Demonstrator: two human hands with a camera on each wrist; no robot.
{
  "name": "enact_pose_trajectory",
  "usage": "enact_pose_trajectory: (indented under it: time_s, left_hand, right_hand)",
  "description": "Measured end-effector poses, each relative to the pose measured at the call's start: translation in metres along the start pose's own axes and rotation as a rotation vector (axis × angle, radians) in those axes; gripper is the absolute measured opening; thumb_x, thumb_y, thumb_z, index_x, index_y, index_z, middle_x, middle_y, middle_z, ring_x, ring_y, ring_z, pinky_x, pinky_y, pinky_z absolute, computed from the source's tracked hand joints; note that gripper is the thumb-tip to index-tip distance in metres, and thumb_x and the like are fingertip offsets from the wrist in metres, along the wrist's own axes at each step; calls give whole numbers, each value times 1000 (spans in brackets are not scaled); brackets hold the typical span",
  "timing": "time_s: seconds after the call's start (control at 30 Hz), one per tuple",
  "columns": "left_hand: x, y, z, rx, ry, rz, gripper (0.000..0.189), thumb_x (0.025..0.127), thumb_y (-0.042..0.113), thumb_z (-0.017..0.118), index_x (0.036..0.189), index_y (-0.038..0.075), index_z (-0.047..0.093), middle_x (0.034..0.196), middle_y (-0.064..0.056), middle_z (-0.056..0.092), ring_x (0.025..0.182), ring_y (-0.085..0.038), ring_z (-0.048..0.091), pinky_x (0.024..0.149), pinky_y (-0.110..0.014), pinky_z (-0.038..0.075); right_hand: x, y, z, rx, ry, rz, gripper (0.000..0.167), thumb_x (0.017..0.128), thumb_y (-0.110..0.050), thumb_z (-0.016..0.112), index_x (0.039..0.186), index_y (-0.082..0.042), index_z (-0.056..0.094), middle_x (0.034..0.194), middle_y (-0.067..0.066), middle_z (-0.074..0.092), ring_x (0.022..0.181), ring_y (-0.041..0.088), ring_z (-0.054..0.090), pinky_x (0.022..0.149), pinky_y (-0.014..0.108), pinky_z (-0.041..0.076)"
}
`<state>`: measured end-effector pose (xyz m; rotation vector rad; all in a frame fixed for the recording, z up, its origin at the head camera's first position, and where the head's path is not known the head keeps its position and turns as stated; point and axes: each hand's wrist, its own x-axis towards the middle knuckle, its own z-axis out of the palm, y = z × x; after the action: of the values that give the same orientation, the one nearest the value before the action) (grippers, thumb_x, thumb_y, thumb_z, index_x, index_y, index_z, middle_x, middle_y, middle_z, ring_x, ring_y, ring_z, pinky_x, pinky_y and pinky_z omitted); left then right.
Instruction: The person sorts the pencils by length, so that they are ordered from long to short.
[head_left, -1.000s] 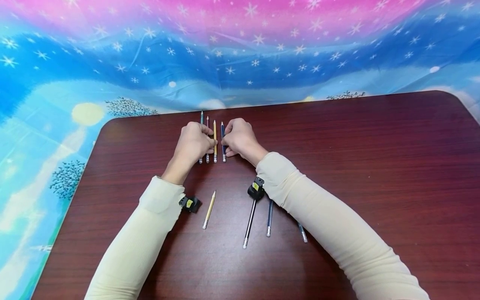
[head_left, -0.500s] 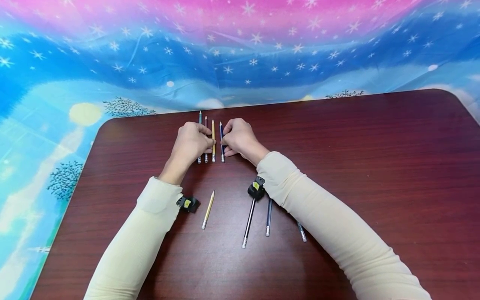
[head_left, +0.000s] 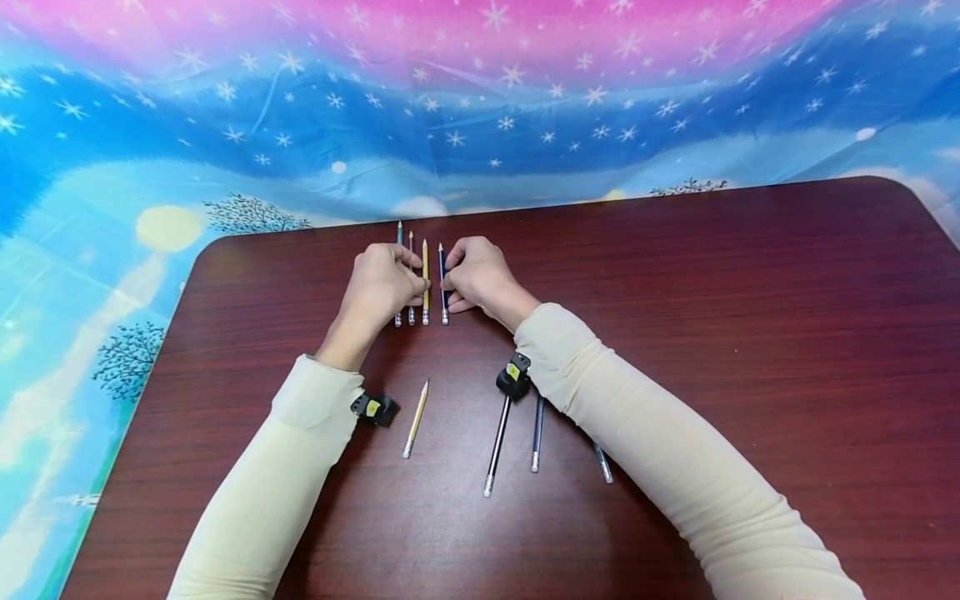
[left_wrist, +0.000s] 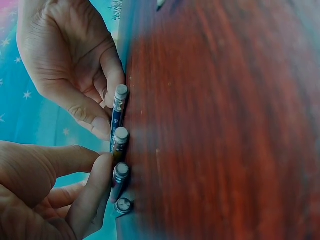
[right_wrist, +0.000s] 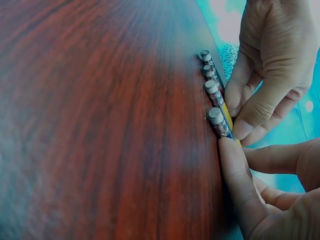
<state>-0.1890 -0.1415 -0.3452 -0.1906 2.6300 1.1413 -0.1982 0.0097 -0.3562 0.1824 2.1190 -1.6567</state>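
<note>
Table carries a yellow pencil near its far edge, left of centre, pinched by the left hand. Just right of it, the right hand pinches a dark blue pencil; a gold pencil lies nearer.

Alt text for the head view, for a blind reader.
A left hand touches a yellow pencil and a right hand a dark blue pencil in a row of four on a brown table; four other pencils lie nearer.

A yellow pencil lies flat, tip toward 12 o'clock, white eraser toward 6; a dark-blue pencil lies nearby at its 3 o'clock.
</note>
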Motion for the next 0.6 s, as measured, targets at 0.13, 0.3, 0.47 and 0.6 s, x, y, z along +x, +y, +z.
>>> enact_pose_trajectory:
  time_s: [0.13,0.3,0.47,0.6]
  left_hand:
    - [-1,0,1,-10,9,9,22,97,5,70,118,2,69,96,-13,75,74,-16,76,74,-32,66]
    - [-1,0,2,18,22,26,21,96,4,69,117,2,69,92,-11,73,74,-18,76,72,-31,64]
    - [-1,-1,2,43,36,48,21,95,3,66,116,3,69,92,-10,73,72,-18,76,67,-27,61]
    - [-1,-3,3,30,35,58,21,95,1,64,116,2,69,93,-10,72,69,-17,74,64,-25,59]
  right_hand:
    - [0,0,0,-1,-2,-2,21,93,13,66,110,4,57,81,12,59,47,15,60,55,30,63]
    - [0,0,0,-5,0,-4,20,92,13,66,108,4,57,81,12,59,47,15,60,54,30,63]
    - [1,0,-1,-8,-3,-2,21,92,12,67,108,4,57,81,11,59,46,14,59,53,29,63]
    - [0,0,-1,-5,-9,-4,21,92,13,66,108,5,57,80,11,59,46,14,59,52,28,62]
